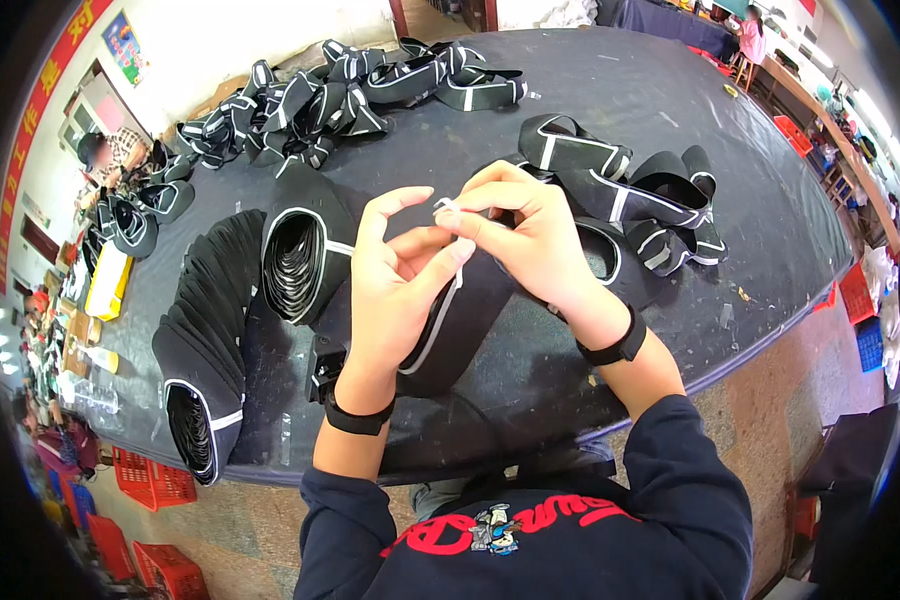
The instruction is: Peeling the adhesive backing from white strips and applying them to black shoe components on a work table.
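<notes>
My right hand [530,230] pinches a small white strip [444,204] between thumb and fingertips. Close beside it is my left hand [395,285], its index finger raised and its thumb stretched toward the right fingertips. A gap shows between that thumb and index finger; the other left fingers are curled and partly hidden. Below both hands lies a black band roll [460,335] with pale edging, partly covered by my left hand. Left of it stands another coiled black roll [295,265] with a white edge. A long row of folded black bands [210,320] curves farther left.
Loose black bands with white trim [320,100] are heaped along the table's far side, and more bands [630,195] lie to the right. A small black device [325,368] sits near my left wrist. Red baskets [153,480] stand beyond the dark table. A co-worker [120,155] sits at far left.
</notes>
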The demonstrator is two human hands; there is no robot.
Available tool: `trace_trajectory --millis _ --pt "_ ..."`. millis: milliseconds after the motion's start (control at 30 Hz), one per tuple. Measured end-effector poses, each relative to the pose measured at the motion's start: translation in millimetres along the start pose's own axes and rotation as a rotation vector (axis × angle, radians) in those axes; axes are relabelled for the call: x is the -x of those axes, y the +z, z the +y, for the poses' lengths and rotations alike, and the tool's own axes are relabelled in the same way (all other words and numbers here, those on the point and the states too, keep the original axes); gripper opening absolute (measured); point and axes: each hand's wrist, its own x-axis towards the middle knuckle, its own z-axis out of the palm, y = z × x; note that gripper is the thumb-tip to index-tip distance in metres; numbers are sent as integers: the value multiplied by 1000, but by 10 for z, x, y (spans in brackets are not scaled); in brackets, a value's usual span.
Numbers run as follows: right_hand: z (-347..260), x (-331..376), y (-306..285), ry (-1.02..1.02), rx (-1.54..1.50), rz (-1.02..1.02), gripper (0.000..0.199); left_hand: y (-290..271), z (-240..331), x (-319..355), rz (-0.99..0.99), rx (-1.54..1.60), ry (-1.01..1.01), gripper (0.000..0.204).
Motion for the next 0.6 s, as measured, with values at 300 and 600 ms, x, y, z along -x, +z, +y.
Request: trace_trajectory --millis 300,600 --pt "42 0 50 11 -219 156 8 -9 99 20 -91 171 -91 56" --pt "11 61 98 -13 -228 145 9 -64 163 37 -171 351 -316 30"
